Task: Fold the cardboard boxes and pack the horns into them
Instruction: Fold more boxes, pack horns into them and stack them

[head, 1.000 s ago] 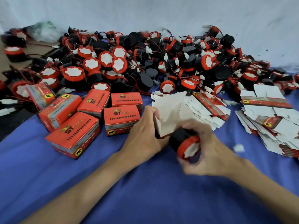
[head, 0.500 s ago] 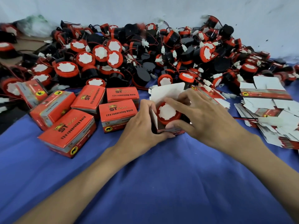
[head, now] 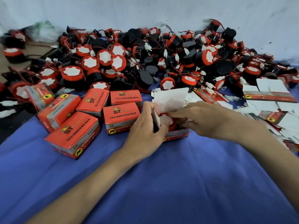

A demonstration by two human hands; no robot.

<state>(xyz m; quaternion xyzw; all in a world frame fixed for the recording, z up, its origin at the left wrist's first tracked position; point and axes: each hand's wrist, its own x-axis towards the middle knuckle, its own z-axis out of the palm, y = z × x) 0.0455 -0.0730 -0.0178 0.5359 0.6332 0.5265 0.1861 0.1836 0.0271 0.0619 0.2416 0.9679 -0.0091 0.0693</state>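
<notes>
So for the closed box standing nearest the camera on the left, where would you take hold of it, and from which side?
Judging by its pose, take the nearest closed box from above, fingers across its long side faces. It lies flat on the blue cloth with its broad printed top up and its near side clear. Its far end sits close to another closed box, so I would avoid coming in from behind.

Single head-worn wide-angle view, looking forward and down, close over the blue cloth (head: 178, 183), horn pile (head: 145, 62) beyond, wall behind

Bare blue cloth (head: 161, 183) lies open beneath my forearms. Closed boxes (head: 90, 120) crowd my left, flat cartons (head: 271, 109) my right. A horn pile (head: 145, 62) blocks ahead.
</notes>
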